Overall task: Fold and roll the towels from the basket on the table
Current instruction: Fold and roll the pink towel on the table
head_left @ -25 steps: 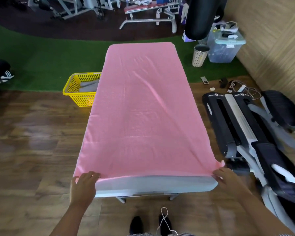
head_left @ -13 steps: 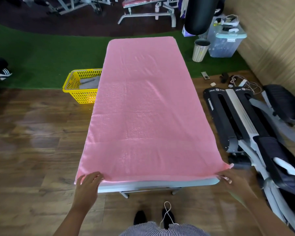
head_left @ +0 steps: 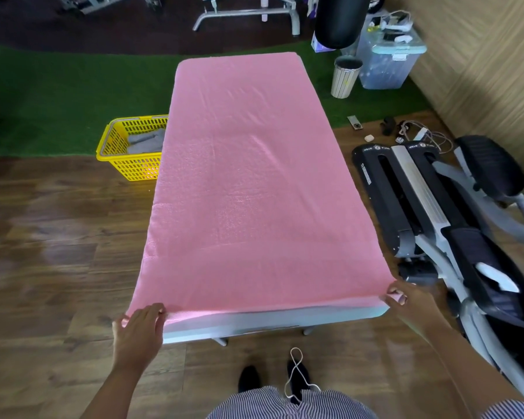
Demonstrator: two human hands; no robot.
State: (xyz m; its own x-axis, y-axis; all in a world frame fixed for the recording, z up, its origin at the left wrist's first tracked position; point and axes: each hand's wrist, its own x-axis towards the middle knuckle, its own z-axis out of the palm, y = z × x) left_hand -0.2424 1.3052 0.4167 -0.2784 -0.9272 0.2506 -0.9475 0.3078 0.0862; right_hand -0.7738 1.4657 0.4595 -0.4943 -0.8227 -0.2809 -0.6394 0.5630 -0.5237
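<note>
The pink towel (head_left: 254, 189) is spread flat over the worktop (head_left: 270, 323), beside the yellow basket (head_left: 127, 152). Its near corners are pinched by the left hand (head_left: 138, 325) and right hand (head_left: 401, 297). Both corners should be lifted evenly, so the fold is kept square.

The pink towel (head_left: 254, 189) is soft, matt cloth. The yellow basket (head_left: 124, 164) is perforated plastic. The floor (head_left: 58, 252) is glossy wood.
</note>
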